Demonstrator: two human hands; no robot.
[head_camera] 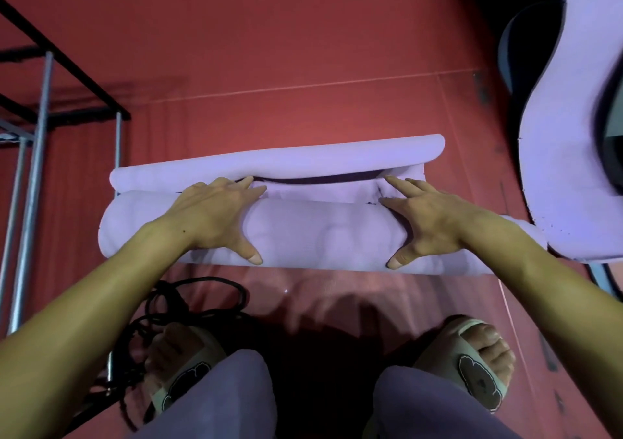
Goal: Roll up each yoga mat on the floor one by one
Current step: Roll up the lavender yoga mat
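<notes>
The person crouched over the mat (pixel 320 233), which lay on the red floor (pixel 269 51) nearly all rolled. The left hand (pixel 209 216) and right hand (pixel 428 219) pressed flat on the roll, fingers (pixel 401 186) spread and reaching over its far side, thumbs on the near side. Just beyond the fingers the last flap had curled back (a loose tail). To my eye, even pressure from both hands would keep the roll tight and straight. Another mat (pixel 573 169) lay beyond the right hand.

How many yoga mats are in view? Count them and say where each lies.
2. One mat lies on the floor straight ahead, nearly rolled up, under both hands. A second mat stands loosely curled at the right edge. Others may lie out of frame.
</notes>
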